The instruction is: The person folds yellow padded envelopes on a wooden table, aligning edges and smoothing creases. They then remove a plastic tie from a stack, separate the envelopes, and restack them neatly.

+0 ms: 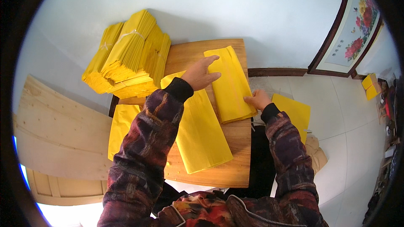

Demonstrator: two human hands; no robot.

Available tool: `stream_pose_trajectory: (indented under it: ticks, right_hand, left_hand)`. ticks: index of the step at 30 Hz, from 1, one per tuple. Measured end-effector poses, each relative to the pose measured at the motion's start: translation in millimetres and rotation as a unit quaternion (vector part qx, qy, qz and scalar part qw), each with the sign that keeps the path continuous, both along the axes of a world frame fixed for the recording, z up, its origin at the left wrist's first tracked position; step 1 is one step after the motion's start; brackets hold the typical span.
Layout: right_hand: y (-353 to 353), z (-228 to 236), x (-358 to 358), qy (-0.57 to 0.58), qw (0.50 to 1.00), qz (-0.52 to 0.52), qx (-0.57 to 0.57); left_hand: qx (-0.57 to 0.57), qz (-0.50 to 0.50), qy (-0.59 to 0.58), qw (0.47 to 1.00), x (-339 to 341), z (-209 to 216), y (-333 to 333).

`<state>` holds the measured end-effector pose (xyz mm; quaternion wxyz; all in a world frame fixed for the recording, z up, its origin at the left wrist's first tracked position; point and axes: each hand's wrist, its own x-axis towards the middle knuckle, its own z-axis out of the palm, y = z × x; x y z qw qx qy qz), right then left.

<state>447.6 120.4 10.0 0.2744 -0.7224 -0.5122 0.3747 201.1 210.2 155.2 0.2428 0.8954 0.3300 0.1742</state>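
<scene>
A flat stack of folded yellow paper [231, 86] lies at the far right of the wooden table, a faint crease running down it. My left hand [201, 73] is over its left edge, thumb and forefinger spread apart and the fingertips near its upper part. On the opposite side, my right hand [259, 100] pinches the lower right edge of this stack between thumb and fingers. A second yellow paper stack [204, 136] lies slantwise nearer to me, its upper end partly behind my left wrist. More yellow paper [122, 128] sits at the table's left edge, partly hidden by my left sleeve.
Tall tied bundles of yellow paper [130, 54] rise at the back left of the wooden table [240, 143], by the wall. Right of the table, a yellow sheet [294, 113] is over the tiled floor. A wooden board [59, 130] leans at the left.
</scene>
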Motion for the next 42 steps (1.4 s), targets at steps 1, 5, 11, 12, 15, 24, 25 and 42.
stream_pose_trajectory:
  ticks: [1,5,11,12,15,24,25,42]
  right_hand:
    - [-2,-2,4,0.018,1.000,-0.001,-0.005]
    - [-22,-9,21,0.217,0.973,-0.055,-0.048]
    - [-38,-18,23,0.342,0.937,-0.074,-0.005]
    - [-37,-19,23,0.378,0.923,-0.068,0.001]
    - [-30,-17,26,0.416,0.909,-0.016,-0.035]
    - [-25,-11,22,0.421,0.907,0.034,-0.003]
    - [-26,-11,22,0.411,0.911,0.022,-0.002]
    - [-70,35,33,0.466,0.882,0.023,0.070]
  left_hand:
    - [-0.013,0.017,-0.008,1.000,6,-3,2]
    - [-0.127,0.089,-0.074,0.985,30,-18,14]
    - [-0.203,0.225,-0.011,0.953,74,-86,53]
    - [-0.178,0.208,0.028,0.961,77,-103,64]
    - [0.021,0.135,0.244,0.960,83,-154,90]
    - [-0.386,0.447,-0.122,0.797,99,-174,63]
    - [-0.404,0.450,-0.144,0.783,97,-170,58]
    - [-0.541,0.304,-0.317,0.717,112,-100,32]
